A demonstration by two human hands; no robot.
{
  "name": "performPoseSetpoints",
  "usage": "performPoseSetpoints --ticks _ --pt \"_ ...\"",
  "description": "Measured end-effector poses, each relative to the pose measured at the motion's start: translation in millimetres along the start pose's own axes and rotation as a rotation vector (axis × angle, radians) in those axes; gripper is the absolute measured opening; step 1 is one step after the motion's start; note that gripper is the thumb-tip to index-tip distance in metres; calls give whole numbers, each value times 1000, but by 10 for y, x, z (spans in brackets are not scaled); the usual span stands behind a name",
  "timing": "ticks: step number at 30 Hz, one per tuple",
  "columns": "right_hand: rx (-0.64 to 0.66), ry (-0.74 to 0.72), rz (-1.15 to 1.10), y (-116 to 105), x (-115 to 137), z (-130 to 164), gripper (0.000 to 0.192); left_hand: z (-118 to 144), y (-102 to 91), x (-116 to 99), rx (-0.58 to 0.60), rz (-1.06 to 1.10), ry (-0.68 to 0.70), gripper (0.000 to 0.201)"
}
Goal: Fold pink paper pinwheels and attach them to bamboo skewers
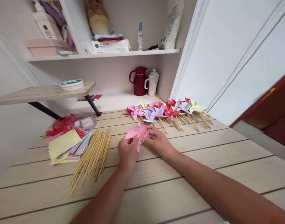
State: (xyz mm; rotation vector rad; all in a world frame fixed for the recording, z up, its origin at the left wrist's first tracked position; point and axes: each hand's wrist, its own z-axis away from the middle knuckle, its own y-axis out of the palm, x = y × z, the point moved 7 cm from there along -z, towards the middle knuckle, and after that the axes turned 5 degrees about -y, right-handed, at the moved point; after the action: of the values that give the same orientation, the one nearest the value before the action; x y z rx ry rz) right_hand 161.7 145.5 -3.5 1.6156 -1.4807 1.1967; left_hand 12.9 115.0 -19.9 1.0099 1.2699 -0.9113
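Observation:
Both hands hold a folded pink paper pinwheel (137, 132) just above the wooden table (179, 193). My left hand (127, 151) pinches its lower left edge. My right hand (157, 140) grips its right side with the fingertips. A thin wooden stick (117, 137) pokes out to the left behind the pink paper. A heap of bare wooden sticks (93, 156) lies left of my left hand. Beyond the sticks sits a stack of coloured paper squares (67, 145) with a yellow sheet on top.
A row of finished pinwheels (167, 110) in red, purple, pink and yellow lies at the table's far side. A red jug (139, 81) and a speckled cup (152, 83) stand in the back corner. A low wooden shelf (44, 92) juts over the left.

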Motion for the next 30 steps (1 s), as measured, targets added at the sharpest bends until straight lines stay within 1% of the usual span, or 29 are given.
performPoseSetpoints --ticks 6,11,14,17,20,25,28,30 --pt "1 45 -51 3 7 -3 22 13 18 -14 16 0 16 28" --pt "35 184 -248 84 -28 41 28 29 44 -36 42 45 2 30" --pt "10 228 -305 96 -52 62 28 28 48 -41 46 55 -7 29" --pt "-26 252 -316 76 -82 70 29 26 73 -33 83 52 -22 27" --pt "-38 248 -314 64 -82 71 30 31 96 -40 110 55 -20 24" --pt "-13 223 -310 93 -47 74 35 18 77 -26 83 79 -24 19" --pt "-11 168 -217 76 -26 64 34 -2 76 8 104 81 -30 25" --pt "-5 120 -126 55 -12 52 32 -12 65 22 107 65 -26 26"
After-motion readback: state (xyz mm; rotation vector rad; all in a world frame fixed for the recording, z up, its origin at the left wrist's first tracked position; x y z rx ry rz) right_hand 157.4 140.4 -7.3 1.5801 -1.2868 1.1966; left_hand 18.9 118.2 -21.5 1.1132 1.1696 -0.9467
